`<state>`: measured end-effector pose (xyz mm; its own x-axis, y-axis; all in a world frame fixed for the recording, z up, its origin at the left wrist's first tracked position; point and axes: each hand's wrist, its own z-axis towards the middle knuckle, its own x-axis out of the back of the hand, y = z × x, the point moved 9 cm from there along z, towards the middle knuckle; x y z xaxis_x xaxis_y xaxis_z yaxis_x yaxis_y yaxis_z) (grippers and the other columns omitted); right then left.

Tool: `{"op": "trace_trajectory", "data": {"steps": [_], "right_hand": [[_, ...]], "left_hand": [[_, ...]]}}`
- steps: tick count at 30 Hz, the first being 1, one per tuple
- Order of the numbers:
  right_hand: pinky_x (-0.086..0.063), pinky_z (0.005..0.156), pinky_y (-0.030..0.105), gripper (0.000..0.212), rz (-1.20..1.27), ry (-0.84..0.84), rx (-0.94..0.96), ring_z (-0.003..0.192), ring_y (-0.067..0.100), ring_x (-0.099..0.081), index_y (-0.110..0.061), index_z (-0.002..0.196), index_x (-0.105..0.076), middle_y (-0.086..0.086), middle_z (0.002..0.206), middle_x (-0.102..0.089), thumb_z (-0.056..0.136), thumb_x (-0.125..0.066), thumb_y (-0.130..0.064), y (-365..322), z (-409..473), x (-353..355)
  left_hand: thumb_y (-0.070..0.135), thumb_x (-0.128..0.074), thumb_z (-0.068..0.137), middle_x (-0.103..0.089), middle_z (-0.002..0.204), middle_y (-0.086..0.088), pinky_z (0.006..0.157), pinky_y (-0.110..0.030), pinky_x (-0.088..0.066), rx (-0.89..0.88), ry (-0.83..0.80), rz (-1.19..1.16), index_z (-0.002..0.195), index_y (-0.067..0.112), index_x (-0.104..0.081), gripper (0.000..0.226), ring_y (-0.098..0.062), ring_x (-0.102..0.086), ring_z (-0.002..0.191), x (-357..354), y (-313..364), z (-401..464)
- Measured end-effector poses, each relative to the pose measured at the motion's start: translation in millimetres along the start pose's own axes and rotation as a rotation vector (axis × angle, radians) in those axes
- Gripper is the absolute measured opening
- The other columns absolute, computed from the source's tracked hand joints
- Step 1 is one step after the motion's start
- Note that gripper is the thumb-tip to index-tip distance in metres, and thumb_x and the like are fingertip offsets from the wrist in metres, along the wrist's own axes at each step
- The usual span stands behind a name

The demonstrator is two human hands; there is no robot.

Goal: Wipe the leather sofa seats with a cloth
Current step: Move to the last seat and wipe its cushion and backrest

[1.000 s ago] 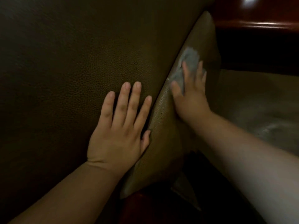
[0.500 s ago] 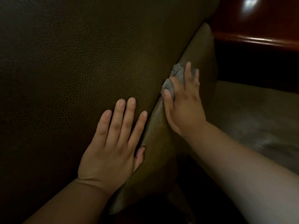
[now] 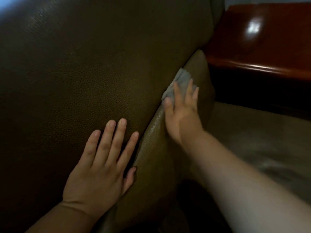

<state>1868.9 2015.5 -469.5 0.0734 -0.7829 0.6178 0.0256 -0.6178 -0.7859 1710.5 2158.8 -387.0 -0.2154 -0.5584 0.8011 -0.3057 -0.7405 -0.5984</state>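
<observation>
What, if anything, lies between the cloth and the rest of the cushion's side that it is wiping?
Nothing visible does. The right hand presses the grey cloth flat on the cushion's side; the leather around it is bare. The left hand lies flat on the big cushion face, clear of the cloth's path.

Dark brown pebbled leather sofa cushion (image 3: 84,73) fills left. Left hand (image 3: 101,167) flat on it. Grey cloth (image 3: 180,83) pressed under right hand (image 3: 181,111) on cushion's side edge.
</observation>
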Motion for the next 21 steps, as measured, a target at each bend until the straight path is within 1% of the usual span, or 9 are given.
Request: {"op": "trace_trajectory", "data": {"steps": [3,4,6,9,12,14,17,19,21], "right_hand": [[-0.011,0.126,0.064,0.060,-0.125,-0.007,0.378,0.157,0.042,0.014,-0.017,0.163,-0.024,0.013,0.173,0.000,0.105,-0.034,-0.030,-29,-84,-25],[-0.011,0.126,0.063,0.065,-0.133,-0.082,0.421,0.157,0.039,0.018,-0.019,0.165,-0.018,0.010,0.173,0.006,0.104,-0.037,-0.028,-21,-100,-31],[-0.004,0.129,0.053,0.067,-0.094,-0.247,0.352,0.155,0.026,0.029,-0.037,0.165,0.000,-0.003,0.171,0.025,0.106,-0.031,-0.036,4,-87,-30],[0.000,0.130,0.050,0.063,-0.094,-0.111,0.209,0.155,0.025,0.026,-0.039,0.164,0.005,-0.001,0.171,0.024,0.106,-0.019,-0.045,33,-5,5],[0.004,0.129,0.048,0.060,-0.006,0.002,0.102,0.157,0.027,0.023,-0.037,0.165,-0.002,0.000,0.173,0.019,0.111,-0.025,-0.048,39,89,43],[0.005,0.129,0.049,0.060,0.049,0.054,0.064,0.157,0.029,0.021,-0.033,0.166,-0.009,0.003,0.173,0.014,0.111,-0.028,-0.048,37,117,50],[0.003,0.129,0.048,0.058,0.155,0.086,0.033,0.157,0.021,0.022,-0.040,0.164,-0.015,-0.006,0.173,0.015,0.110,-0.032,-0.050,37,86,38],[0.004,0.127,0.044,0.058,0.170,0.062,0.078,0.156,0.016,0.026,-0.045,0.162,-0.011,-0.013,0.171,0.020,0.108,-0.032,-0.051,32,44,21],[0.002,0.127,0.044,0.058,0.166,0.054,0.103,0.156,0.016,0.024,-0.045,0.161,-0.010,-0.013,0.171,0.020,0.107,-0.031,-0.052,38,40,18]], "left_hand": [[0.046,-0.043,0.095,-0.026,0.169,-0.023,0.129,-0.056,-0.012,-0.031,0.056,-0.154,0.157,0.002,-0.042,0.077,-0.038,-0.023,0.158,12,24,33],[0.044,-0.040,0.096,-0.028,0.169,-0.022,0.129,-0.054,-0.015,-0.020,0.085,-0.200,0.158,0.001,-0.040,0.076,-0.037,-0.024,0.158,14,31,55],[0.043,-0.035,0.098,-0.026,0.168,-0.025,0.128,-0.050,-0.016,0.053,0.094,-0.248,0.160,-0.002,-0.032,0.077,-0.037,-0.024,0.158,11,33,97],[0.047,-0.033,0.098,-0.029,0.167,-0.025,0.130,-0.051,-0.008,0.101,0.069,-0.204,0.159,-0.004,-0.032,0.079,-0.038,-0.023,0.158,-6,37,126],[0.050,-0.037,0.096,-0.030,0.167,-0.022,0.130,-0.054,-0.001,0.042,0.033,-0.128,0.160,-0.001,-0.034,0.081,-0.036,-0.022,0.159,-19,49,126],[0.050,-0.042,0.095,-0.029,0.168,-0.023,0.130,-0.054,-0.002,0.010,0.019,-0.114,0.162,0.004,-0.033,0.082,-0.035,-0.022,0.159,-22,51,128],[0.049,-0.044,0.093,-0.026,0.169,-0.024,0.130,-0.052,-0.001,-0.007,0.011,-0.136,0.163,0.008,-0.033,0.082,-0.037,-0.020,0.160,-24,53,130],[0.049,-0.042,0.091,-0.024,0.170,-0.025,0.130,-0.051,0.001,-0.005,0.019,-0.155,0.162,0.007,-0.035,0.082,-0.037,-0.019,0.160,-26,53,130],[0.048,-0.043,0.090,-0.023,0.170,-0.025,0.131,-0.050,0.001,0.003,0.020,-0.165,0.161,0.005,-0.036,0.083,-0.037,-0.020,0.160,-27,53,131]]}}
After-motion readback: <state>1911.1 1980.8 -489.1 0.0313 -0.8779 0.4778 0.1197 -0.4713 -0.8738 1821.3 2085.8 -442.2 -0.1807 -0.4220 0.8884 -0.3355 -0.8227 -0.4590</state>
